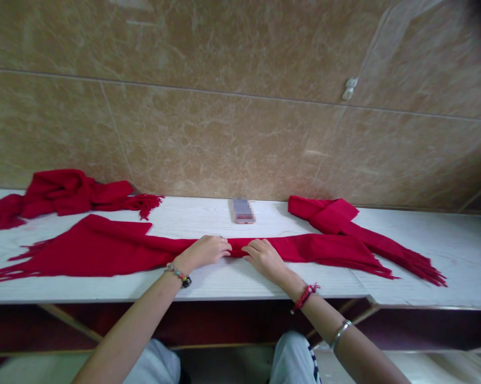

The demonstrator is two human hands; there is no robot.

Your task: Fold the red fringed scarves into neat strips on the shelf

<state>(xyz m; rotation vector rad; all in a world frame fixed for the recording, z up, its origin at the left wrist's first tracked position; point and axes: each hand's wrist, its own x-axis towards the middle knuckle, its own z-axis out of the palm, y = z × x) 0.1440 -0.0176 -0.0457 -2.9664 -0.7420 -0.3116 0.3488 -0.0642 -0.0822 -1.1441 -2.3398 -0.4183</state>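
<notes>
A long red scarf [316,248] with fringed ends lies stretched from side to side along the white counter. Its left part is spread wide, while the middle and right are narrow, gathered or folded over. My left hand [208,250] is closed on the scarf's middle, fingers curled over the cloth and thumb side hidden. Just to the right, a short gap away, my right hand [266,260] grips the same strip with bent fingers. Both wrists carry bracelets.
A crumpled red scarf [60,192] lies at the back left against the marble-patterned wall [224,138]. Another folded red scarf [332,216] rests at the back right, its fringe toward the front. A phone [243,210] lies behind my hands. The counter's front edge [232,298] runs below my wrists.
</notes>
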